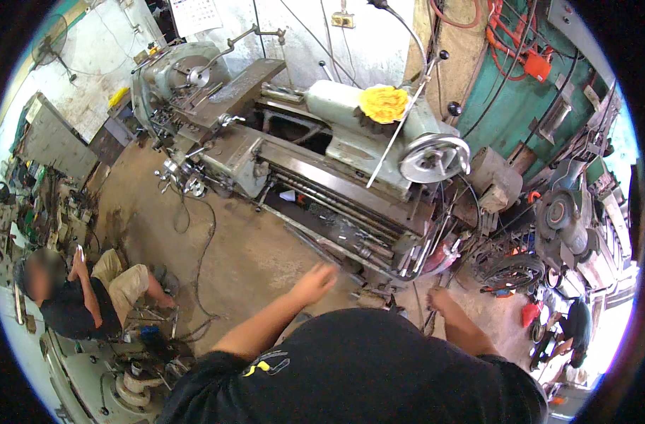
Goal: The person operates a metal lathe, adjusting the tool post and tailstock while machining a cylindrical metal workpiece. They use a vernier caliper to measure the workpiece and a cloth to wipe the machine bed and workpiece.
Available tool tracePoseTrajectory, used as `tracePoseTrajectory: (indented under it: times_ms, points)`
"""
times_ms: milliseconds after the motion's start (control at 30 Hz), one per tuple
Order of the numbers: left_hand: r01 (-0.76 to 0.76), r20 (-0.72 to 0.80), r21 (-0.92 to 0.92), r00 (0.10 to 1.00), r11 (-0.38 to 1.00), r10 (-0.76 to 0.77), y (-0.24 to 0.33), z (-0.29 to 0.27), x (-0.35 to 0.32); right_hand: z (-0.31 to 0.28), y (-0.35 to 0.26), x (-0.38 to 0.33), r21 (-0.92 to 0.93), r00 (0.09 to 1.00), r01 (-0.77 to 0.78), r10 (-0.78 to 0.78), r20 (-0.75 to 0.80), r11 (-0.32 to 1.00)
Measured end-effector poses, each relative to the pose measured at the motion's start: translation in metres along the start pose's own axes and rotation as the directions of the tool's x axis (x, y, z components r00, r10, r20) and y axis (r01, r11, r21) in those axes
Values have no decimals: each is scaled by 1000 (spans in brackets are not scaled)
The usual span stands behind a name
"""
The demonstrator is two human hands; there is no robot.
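My left hand [317, 282] hangs in the air in front of my body, above the floor and short of the lathe's near side. Its fingers look loosely stretched, with no object in them. Farther right, my right hand [441, 299] is held low, near the lathe's right end, its fingers foreshortened and hard to make out. Neither hand visibly touches the big metal lathe [315, 173] ahead of me. On its tailstock [350, 116] lies a bunched yellow cloth [384, 104], close to a thin rod leaning across. The tailstock handwheel [434, 157] faces right.
At the left, a seated person [82, 297] holds a phone-like object. Another person [577, 328] crouches at far right. A grinder [559, 212] stands beyond coiled cables [513, 271]. A black cable [208, 247] crosses the brown floor [255, 251]. A fan [50, 42] is at upper left.
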State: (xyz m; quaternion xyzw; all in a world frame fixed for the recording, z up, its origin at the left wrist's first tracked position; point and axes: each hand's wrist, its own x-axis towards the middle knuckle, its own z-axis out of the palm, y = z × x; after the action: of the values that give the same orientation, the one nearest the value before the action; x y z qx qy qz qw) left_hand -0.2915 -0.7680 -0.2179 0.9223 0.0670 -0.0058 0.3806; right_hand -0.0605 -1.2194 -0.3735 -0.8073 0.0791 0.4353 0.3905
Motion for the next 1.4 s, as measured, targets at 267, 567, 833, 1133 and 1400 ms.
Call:
tracePoseTrajectory:
  times_ms: [267,567,833,1133,1400]
  points:
    - [909,268,-65,412,411,-871,-211,-33,-394,203,-291,-103,-313,798,599,-580,161,737]
    - [908,220,-406,204,100,-954,-242,-22,-431,287,-568,-129,-216,528,835,-847,61,506]
    - [841,241,-494,374,218,-896,-314,-52,-318,324,-703,-45,-343,453,831,-891,-42,438]
    - [793,-278,-279,474,542,-836,-424,-326,-150,363,-911,83,-404,266,845,-931,-251,351]
    - [182,-731,83,680,980,-64,-367,-590,141,431,-1115,110,-569,272,746,-939,-212,345]
